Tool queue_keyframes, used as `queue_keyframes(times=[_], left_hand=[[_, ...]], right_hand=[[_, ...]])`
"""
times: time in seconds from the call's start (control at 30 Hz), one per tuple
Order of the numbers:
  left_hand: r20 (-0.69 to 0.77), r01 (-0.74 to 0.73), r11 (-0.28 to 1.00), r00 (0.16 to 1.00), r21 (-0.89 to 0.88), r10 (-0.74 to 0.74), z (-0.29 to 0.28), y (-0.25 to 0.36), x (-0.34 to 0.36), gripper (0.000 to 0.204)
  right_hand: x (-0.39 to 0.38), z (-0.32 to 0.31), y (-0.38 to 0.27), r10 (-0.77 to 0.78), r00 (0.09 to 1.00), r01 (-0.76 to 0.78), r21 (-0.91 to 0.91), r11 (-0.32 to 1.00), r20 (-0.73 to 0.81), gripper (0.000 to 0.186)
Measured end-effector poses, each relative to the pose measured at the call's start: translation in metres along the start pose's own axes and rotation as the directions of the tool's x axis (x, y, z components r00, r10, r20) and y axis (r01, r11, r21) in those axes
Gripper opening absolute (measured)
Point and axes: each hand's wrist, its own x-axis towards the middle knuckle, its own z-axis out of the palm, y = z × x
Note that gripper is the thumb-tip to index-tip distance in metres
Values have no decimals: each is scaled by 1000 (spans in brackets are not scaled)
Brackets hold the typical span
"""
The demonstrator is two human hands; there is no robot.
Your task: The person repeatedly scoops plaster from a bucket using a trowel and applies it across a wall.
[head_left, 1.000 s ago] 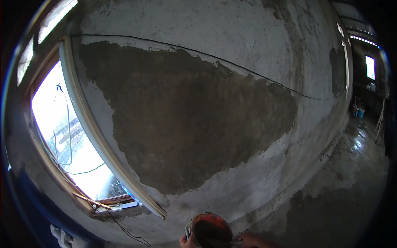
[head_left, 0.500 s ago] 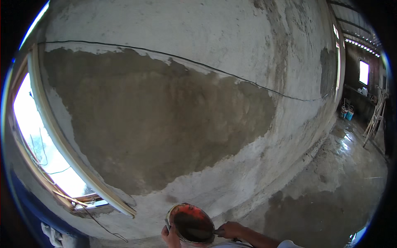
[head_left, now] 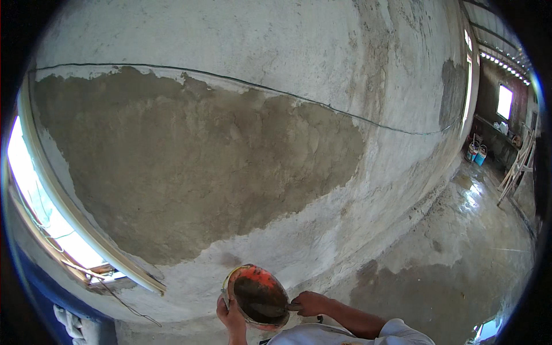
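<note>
Basin point(head_left: 269, 279): seen in the head view, at lower middle, just before the white shirt point(head_left: 322, 334); round, orange-red inside, tilted, with open mouth turned to the camera.
Left hand point(head_left: 233, 319): closed around the left edge of the basin; probably bearing a good part of the weight.
Right hand point(head_left: 311, 303): wrapped narrowly around the handle of a trowel point(head_left: 294, 307), beside the right rim.
Trowel: reaching over that rim into the basin; hard to tell apart, at the blade, from the grey inside, so cannot say how loaded.
Mortar point(head_left: 250, 294): dark grey, wet-looking, lying in the basin, below a red part of the inner side.
Plaster patch point(head_left: 218, 149): broad, grey-brown, ragged at the edges, spread on the pale wall point(head_left: 310, 40), mostly under 1 slanting cable point(head_left: 253, 83); well apart from the trowel.
Far right: 2 small buckets point(head_left: 481, 154) on the floor point(head_left: 402, 293), near the bench.
Step in hand: judged as working or gathering mortar inside the basin, not spreading on the wall.
Next move: would seem to call for a firm left hold, and for a level blade, to lift mortar over the rim without spilling.
</note>
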Motion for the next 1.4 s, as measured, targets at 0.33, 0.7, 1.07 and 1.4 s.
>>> queue_keyframes(times=[0.33,0.7,1.07,1.4], left_hand=[[-80,32,996,996,-78,-38,32,83,7,15],[49,56,990,998,-132,-50,6,131,12,20],[268,-68,991,963,119,34,-29,156,13,25],[382,-310,905,905,293,186,-41,156,7,29]], right_hand=[[-39,-78,-21,44,949,-99,-163,982,-312,42],[0,-69,-87,-135,806,-41,-281,959,-577,56],[-14,-76,-154,-9,981,-82,-457,886,-195,24],[22,-80,-176,-99,986,16,-521,854,-133,15]])
